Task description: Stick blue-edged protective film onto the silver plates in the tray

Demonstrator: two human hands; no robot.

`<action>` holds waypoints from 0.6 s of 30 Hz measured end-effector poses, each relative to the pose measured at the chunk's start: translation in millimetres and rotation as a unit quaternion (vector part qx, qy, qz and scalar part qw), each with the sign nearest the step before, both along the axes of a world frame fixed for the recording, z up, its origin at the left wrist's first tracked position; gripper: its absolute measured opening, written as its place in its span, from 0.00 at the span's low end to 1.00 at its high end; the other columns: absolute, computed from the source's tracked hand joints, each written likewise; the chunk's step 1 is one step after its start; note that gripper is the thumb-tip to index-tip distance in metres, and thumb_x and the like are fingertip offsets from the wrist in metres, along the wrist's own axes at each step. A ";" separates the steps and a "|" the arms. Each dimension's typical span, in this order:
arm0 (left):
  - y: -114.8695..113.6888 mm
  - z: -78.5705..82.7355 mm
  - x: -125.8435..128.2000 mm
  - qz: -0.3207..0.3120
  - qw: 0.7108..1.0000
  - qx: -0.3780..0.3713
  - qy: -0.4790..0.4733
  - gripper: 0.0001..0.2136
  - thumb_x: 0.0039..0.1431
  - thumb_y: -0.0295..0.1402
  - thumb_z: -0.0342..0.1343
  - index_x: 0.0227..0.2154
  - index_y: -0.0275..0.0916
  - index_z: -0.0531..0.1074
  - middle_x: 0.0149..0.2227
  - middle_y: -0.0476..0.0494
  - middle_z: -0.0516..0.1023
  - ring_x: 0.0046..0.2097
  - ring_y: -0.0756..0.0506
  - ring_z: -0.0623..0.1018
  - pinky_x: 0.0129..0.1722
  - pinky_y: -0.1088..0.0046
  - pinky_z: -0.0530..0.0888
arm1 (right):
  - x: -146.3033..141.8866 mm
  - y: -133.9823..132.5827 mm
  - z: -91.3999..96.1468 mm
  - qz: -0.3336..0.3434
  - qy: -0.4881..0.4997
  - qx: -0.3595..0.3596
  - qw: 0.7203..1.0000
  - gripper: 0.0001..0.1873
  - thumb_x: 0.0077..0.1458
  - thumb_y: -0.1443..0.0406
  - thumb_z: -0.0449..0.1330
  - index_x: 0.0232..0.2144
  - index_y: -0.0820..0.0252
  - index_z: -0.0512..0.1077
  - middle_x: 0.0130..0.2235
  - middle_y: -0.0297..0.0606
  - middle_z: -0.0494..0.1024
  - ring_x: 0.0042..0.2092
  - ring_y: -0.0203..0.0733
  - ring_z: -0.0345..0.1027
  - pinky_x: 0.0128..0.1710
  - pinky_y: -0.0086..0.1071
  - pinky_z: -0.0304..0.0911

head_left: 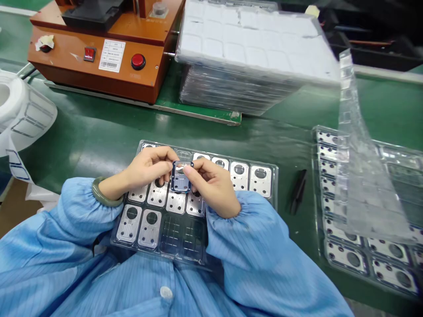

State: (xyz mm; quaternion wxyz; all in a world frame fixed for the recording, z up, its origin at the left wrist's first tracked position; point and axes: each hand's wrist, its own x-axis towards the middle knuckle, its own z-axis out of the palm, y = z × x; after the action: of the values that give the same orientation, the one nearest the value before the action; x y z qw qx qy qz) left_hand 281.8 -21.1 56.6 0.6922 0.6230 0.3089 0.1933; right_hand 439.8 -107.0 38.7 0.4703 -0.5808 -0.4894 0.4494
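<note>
Between my two hands is a small rectangular metal plate (181, 179) with rounded corners, a dark blue edge and small holes. My left hand (150, 167) pinches its upper left side, while the thumb and fingers of my right hand (211, 180) grip its upper right. The plate is held above a clear plastic tray (275, 176) lying in front of me. Silver metal plates, each with one large round hole and several small ones, sit in the tray's pockets, such as the plate (261, 180) at the right end. Some front pockets (181, 237) hold nothing. My hands cover part of the tray.
Black tweezers (298, 191) lie right of the tray. Farther right, another tray (346, 259) of plates is partly under a clear plastic sheet (366, 176). Behind stand an orange machine (99, 61) and a tray stack (231, 88). A label roll (29, 110) is at left.
</note>
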 end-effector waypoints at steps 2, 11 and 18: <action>-0.7 0.6 0.6 0.006 1.000 0.004 0.018 0.06 0.45 0.29 0.52 0.28 0.33 0.67 0.17 0.51 0.71 0.18 0.54 0.70 0.18 0.80 0.70 | 0.1 0.6 -0.7 -0.005 -0.006 -0.003 1.000 0.16 0.53 0.55 0.58 0.25 0.62 0.65 0.21 0.31 0.63 0.23 0.27 0.55 0.23 0.25 0.53; -3.0 -2.5 1.5 0.020 0.999 0.022 0.032 0.05 0.45 0.28 0.52 0.27 0.34 0.65 0.16 0.53 0.69 0.17 0.55 0.69 0.16 0.83 0.69 | 0.3 2.6 -0.4 -0.021 0.010 -0.011 1.000 0.17 0.52 0.53 0.59 0.26 0.62 0.64 0.20 0.30 0.63 0.22 0.27 0.55 0.21 0.24 0.53; -3.6 -2.9 3.0 0.031 0.999 0.017 0.026 0.04 0.46 0.29 0.52 0.26 0.34 0.65 0.16 0.53 0.68 0.18 0.56 0.69 0.18 0.83 0.68 | 0.9 4.0 0.3 -0.008 0.054 -0.033 0.998 0.19 0.51 0.51 0.60 0.26 0.62 0.63 0.19 0.28 0.63 0.20 0.26 0.56 0.18 0.23 0.52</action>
State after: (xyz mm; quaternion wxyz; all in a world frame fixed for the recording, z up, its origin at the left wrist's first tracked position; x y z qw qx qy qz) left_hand 284.8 -24.7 53.7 0.6670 0.6298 0.3421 0.2034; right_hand 440.7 -103.0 39.0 0.4805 -0.5748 -0.4432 0.4922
